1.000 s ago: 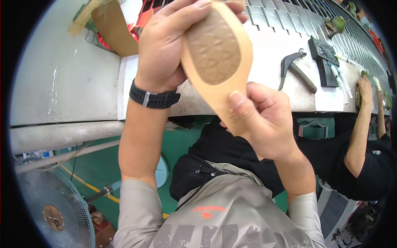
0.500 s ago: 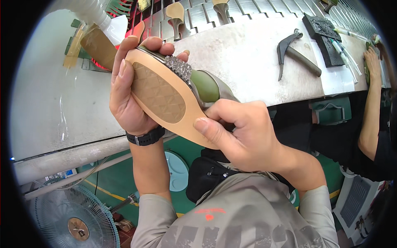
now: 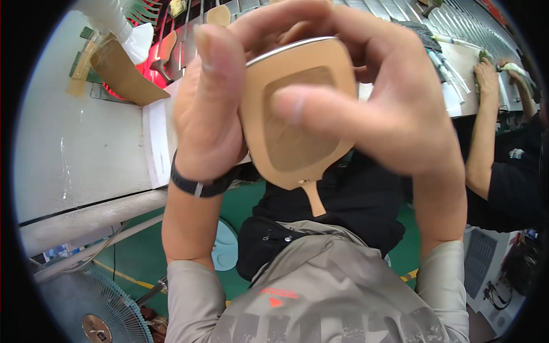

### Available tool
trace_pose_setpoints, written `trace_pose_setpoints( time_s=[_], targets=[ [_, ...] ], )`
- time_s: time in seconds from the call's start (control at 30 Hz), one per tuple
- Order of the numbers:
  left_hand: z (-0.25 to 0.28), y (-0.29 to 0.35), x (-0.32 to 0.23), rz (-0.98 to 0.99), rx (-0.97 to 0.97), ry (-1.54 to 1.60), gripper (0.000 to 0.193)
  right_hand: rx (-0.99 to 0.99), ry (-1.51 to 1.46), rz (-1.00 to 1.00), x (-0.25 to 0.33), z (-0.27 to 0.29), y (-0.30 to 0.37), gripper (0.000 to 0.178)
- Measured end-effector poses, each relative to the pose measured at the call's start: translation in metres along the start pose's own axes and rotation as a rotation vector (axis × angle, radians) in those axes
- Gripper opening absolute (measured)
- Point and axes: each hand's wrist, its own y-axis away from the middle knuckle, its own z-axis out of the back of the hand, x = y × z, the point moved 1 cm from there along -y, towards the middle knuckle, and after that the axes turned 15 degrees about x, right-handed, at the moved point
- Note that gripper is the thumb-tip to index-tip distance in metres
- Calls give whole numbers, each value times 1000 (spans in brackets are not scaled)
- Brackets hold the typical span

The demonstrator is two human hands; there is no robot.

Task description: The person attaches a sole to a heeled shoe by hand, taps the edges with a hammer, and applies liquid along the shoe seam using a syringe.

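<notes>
Between my two hands is a shoe with its tan sole (image 3: 297, 148) facing me, the broad front end up and the narrow strip below pointing down. A darker brown textured patch fills the middle of the sole. My left hand (image 3: 209, 114) is closed along the shoe's left edge, its thumb up beside the rim. Round the front and right side curls my right hand (image 3: 394, 103), its thumb, blurred by motion, over the brown patch. The shoe's upper is hidden behind the sole and my fingers.
Brown sheet (image 3: 123, 71) and white hose (image 3: 106, 14) stand at the back left of the worktable. Beyond my hands runs a slatted metal conveyor (image 3: 372, 8). Syringes (image 3: 452, 74) lie at right, near a co-worker's hand (image 3: 487, 80). A fan (image 3: 94, 303) stands lower left.
The shoe has turned so its front points up and its sole faces me squarely; the strapped upper has gone from sight. My right hand has moved up from the heel end to the front.
</notes>
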Motion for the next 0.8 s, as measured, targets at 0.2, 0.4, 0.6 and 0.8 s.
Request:
trace_pose_setpoints(
  time_s=[0.2,0.4,0.6,0.8],
  targets=[
    [35,56,75,171,-561,301,74,-500,-703,-128,-106,8,62,36],
    [47,39,106,111,-861,-262,66,-449,-1112,-123,-110,-89,120,44],
    [89,-8,79,11,-129,-624,61,-166,-23,-238,-119,-92,85,54],
    [87,-4,83,51,-122,-599,67,-231,71,-36,-89,-36,14,58]
  ],
)
